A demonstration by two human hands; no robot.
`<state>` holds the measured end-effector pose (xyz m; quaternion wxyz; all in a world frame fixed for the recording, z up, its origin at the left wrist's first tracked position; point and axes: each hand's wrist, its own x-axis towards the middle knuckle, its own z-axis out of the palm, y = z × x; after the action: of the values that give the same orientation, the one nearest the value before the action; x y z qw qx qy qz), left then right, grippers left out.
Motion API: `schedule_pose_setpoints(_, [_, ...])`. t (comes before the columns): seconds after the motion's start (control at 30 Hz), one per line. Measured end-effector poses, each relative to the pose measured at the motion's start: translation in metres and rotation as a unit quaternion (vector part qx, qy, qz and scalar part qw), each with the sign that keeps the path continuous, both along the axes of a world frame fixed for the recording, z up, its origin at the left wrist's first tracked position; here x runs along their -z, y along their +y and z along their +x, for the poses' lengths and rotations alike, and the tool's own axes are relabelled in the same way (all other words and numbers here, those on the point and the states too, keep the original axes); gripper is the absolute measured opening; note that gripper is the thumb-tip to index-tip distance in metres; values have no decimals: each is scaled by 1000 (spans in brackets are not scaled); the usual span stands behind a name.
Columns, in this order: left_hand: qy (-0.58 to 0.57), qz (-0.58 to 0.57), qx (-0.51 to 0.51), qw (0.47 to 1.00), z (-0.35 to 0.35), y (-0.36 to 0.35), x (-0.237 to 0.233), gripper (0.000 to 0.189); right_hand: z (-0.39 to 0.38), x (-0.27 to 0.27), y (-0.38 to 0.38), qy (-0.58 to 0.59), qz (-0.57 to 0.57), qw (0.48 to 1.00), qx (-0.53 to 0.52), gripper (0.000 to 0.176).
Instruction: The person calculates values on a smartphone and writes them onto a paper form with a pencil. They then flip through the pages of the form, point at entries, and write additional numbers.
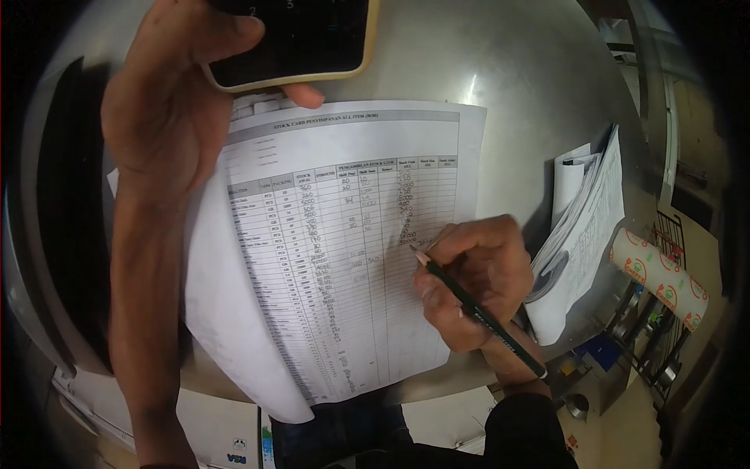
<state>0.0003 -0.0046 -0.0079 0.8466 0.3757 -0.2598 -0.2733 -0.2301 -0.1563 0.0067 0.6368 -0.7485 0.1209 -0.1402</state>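
Observation:
My left hand (pixel 172 109) is closed around a smartphone (pixel 320 43) in a pale yellow case, with a few digits lit on its dark screen and my thumb on the glass. The phone is cut off by the top of the view. In my right hand (pixel 480 273), a dark green pencil (pixel 508 340) is pinched, its tip right at a column of handwritten numbers. Under both hands lies a printed stock card sheet (pixel 422 336), a table partly filled in by hand. Its lower left side curls up in a white fold (pixel 234 352).
The sheet rests on a shiny metal table (pixel 437 55). To the right, a thick stack of papers (pixel 582 227) stands near the table edge. Beyond it are a patterned wrapped roll (pixel 660 277) and a metal rack (pixel 672 336). White cabinet fronts (pixel 187 422) show below.

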Motion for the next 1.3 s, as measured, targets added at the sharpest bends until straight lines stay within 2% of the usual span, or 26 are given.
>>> schedule_pose_setpoints(0.07, [24, 6, -8, 1000, -4, -3, -8, 64, 2, 5, -9, -61, -102, 990, -83, 18])
schedule_pose_setpoints(0.1, [20, 44, -11, 999, -4, -3, -15, 63, 3, 6, -12, -90, -151, 977, -124, 19])
schedule_pose_setpoints(0.2, [3, 47, 9, 999, 5, 0, -5, 62, 0, 6, -7, -97, -154, 979, -89, 18])
schedule_pose_setpoints(0.33, [4, 37, -10, 999, 0, 2, -9, 59, -8, 5, 10, -64, 39, 996, 39, 5])
schedule_pose_setpoints(0.43, [5, 37, -18, 999, 1, 2, -6, 59, -8, 1, -7, -14, -79, 993, -85, 10])
schedule_pose_setpoints(0.57, [-2, 27, -7, 1000, 7, 7, 5, 58, -14, 1, 2, 23, -9, 1000, 1, 8])
schedule_pose_setpoints(0.67, [-11, 52, -1, 999, 6, 3, -6, 59, -4, -3, 9, 0, -46, 998, 40, 8])
schedule_pose_setpoints(0.77, [-11, 61, -9, 998, 2, 3, -7, 62, -3, 3, -3, -54, -140, 987, -52, 17])
schedule_pose_setpoints(0.8, [11, 35, -12, 999, 0, 1, -7, 63, -4, 6, -2, -72, -156, 984, -45, 22])
schedule_pose_setpoints(0.9, [-5, 88, -52, 995, -9, -4, -15, 64, -5, 7, -5, -81, -179, 978, -70, 23])
schedule_pose_setpoints(1.13, [-37, 86, -44, 995, -7, 0, -10, 64, -8, 7, -3, -93, -248, 960, -97, 21])
schedule_pose_setpoints(1.23, [30, 34, -22, 999, -5, -2, -14, 64, -8, 11, -2, -114, -252, 955, -106, 20])
schedule_pose_setpoints(1.3, [23, 14, -16, 1000, -5, -1, -10, 64, -8, 11, -2, -124, -234, 958, -108, 19])
